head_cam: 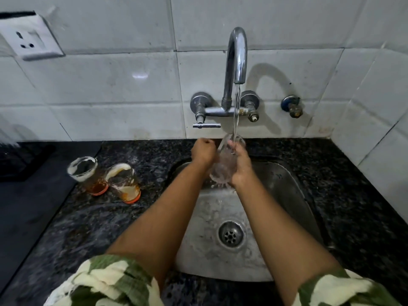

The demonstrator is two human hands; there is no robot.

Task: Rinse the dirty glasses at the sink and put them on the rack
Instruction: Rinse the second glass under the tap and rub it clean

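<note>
Glass (225,161), clear, is being held tilted over the sink (293,195), mouth up under the running stream from the tap (237,54). Right hand (240,166) is wrapping round its side, thumb near the rim. Left hand (202,152) is sitting just beside the glass with fingers curled; whether it is touching the glass I cannot tell.

Risk: wet glass, one-handed hold, so it is likely to be slipping toward the steel basin if the hold loosens. Water is splashing off the base.

Outward: two dirty glasses (103,176) with orange dregs are standing on the dark counter (331,173), left of the sink and near its edge; a swinging left elbow could be knocking them. Tap lever (206,125) is sticking out just above the left hand. Tiled wall is closing off the back. No rack in view.
</note>
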